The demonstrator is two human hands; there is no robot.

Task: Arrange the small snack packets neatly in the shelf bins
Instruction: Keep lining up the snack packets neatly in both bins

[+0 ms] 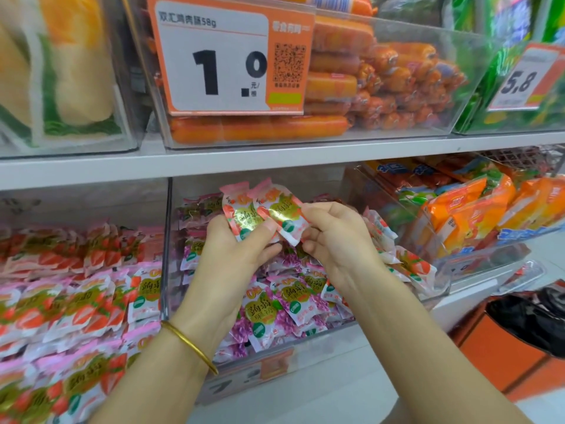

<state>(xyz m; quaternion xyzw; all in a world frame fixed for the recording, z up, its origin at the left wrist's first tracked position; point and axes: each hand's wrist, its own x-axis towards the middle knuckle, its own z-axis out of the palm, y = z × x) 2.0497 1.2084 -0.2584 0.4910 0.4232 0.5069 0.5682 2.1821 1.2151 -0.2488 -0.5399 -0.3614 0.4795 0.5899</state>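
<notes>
Two small pink strawberry-print snack packets [263, 209] with gold labels are held up above the middle clear bin [166, 240]. My left hand [235, 243] grips them from the left, thumb across the front. My right hand [333, 231] pinches the right-hand packet's lower corner. Below them the bin holds a loose pile of purple grape-print packets [275, 301], with some strawberry ones [409, 264] along its right side.
The left bin [61, 286] is packed with rows of strawberry packets. An orange-packet bin [474, 215] stands to the right. Above the white shelf board [275, 160] are bins of orange sausages [351, 87], with a price tag [229, 53]. A black bag [532, 319] lies at lower right.
</notes>
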